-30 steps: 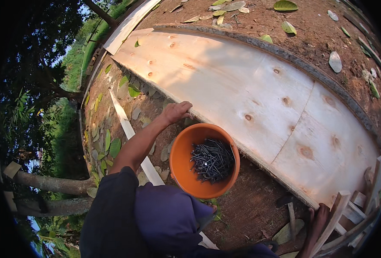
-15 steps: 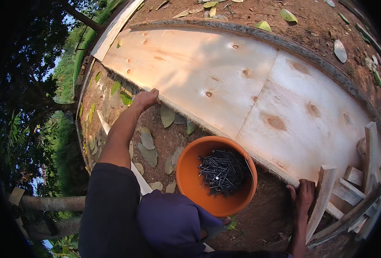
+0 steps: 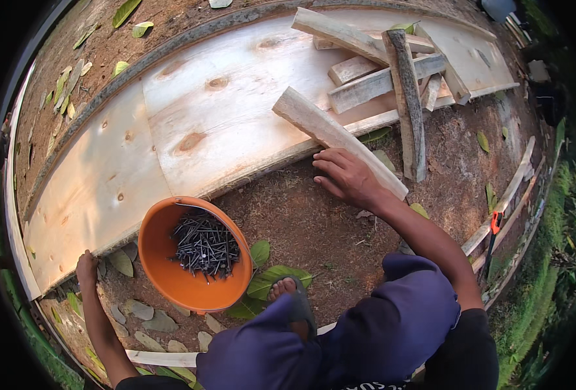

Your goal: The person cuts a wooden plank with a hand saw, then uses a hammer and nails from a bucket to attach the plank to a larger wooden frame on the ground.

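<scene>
A long plywood panel [image 3: 190, 117] with dark knots and a rough wooden strip along its edge lies before me. At the far left my left hand [image 3: 87, 268] is closed on the panel's near edge. My right hand [image 3: 348, 175] is by the same edge farther right, fingers bent but apart and nothing visible in them. Beside it, a short wooden plank [image 3: 336, 140] rests slanted across the edge. Between my hands stands an orange bucket [image 3: 164, 286] holding many loose nails [image 3: 206, 244].
Several short wood offcuts [image 3: 385, 81] lie piled on the panel's right part, one post-like piece [image 3: 405, 104] overhanging the edge. A saw with an orange handle [image 3: 495, 224] leans by long strips [image 3: 506, 195] at right. Leaves [image 3: 278, 279] lie around my sandalled foot [image 3: 294, 302].
My view has swung to the right, so the panel and bucket appear farther left and more of the offcut pile shows. My left hand stays on the panel's edge; the right is now beside the slanted plank.
</scene>
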A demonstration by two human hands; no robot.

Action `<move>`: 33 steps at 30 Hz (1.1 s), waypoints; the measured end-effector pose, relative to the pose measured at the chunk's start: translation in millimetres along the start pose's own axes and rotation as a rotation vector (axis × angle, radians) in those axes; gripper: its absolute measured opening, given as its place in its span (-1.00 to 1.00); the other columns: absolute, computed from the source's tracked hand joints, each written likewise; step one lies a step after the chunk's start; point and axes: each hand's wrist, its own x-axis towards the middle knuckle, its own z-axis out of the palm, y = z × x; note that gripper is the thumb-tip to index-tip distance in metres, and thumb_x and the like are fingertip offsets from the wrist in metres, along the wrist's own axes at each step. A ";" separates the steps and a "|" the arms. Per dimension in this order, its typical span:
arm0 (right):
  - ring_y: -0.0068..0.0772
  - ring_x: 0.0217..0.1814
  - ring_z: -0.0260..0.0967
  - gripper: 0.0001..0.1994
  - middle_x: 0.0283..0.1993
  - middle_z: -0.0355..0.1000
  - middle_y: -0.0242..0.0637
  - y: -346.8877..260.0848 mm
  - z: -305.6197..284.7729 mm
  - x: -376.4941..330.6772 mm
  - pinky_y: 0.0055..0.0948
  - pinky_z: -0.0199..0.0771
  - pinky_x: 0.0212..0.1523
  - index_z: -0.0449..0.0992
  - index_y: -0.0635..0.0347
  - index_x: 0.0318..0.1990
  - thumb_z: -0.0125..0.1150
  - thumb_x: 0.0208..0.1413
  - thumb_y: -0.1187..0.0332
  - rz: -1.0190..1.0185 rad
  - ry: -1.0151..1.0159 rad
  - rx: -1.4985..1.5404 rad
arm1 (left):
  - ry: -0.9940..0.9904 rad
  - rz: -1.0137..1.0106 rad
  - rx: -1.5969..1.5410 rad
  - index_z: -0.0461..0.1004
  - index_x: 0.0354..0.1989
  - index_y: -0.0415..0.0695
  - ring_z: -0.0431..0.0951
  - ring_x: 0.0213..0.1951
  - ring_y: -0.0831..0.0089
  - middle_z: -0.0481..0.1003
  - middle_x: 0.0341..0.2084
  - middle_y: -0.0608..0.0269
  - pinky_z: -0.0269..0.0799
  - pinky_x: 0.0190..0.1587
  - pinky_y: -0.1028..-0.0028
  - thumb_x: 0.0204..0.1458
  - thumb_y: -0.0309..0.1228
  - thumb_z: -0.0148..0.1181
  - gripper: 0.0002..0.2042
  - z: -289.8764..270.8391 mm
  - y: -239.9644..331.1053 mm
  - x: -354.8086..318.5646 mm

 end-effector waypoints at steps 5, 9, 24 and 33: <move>-0.06 0.13 0.47 -0.74 0.02 0.52 -0.16 -14.0 -46.6 -102.0 -0.16 0.49 0.13 0.57 0.23 -0.07 0.38 0.12 0.34 0.199 -0.008 0.014 | 0.261 -0.198 -0.340 0.38 -0.20 -0.32 0.59 -0.20 -0.08 0.55 -0.35 -0.15 0.43 -0.21 0.05 0.16 -0.30 0.32 -0.68 -25.3 44.4 -27.9; -0.03 0.10 0.47 -0.73 0.02 0.51 -0.13 -10.0 -48.7 -172.7 -0.14 0.48 0.13 0.57 0.23 -0.07 0.38 0.11 0.35 0.437 0.057 -0.049 | 0.288 -0.224 -0.981 0.42 -0.24 -0.24 0.45 -0.45 0.30 0.46 -0.48 0.17 0.32 -0.45 0.28 0.22 -0.21 0.30 -0.68 -94.5 128.0 -72.5; 0.04 0.15 0.38 -0.22 0.12 0.40 -0.02 41.6 -11.1 -152.2 -0.09 0.42 0.11 0.28 0.29 0.29 0.51 -0.05 0.15 0.596 -0.027 -0.308 | -0.714 -0.077 -2.615 0.41 -0.02 -0.07 0.29 -0.54 0.67 0.29 -0.47 0.42 0.41 -0.52 0.59 0.43 -0.20 -0.02 -0.79 -222.0 357.4 -262.3; 0.07 -0.03 0.43 -0.34 -0.09 0.42 0.00 -6.6 -24.5 -162.0 -0.03 0.45 0.00 0.44 0.36 0.09 0.49 0.01 0.00 0.614 0.163 -0.067 | -0.876 0.033 -2.508 0.34 0.11 -0.10 0.19 -0.59 0.68 0.23 -0.47 0.45 0.26 -0.58 0.63 0.45 -0.19 -0.10 -0.73 -238.2 398.1 -306.0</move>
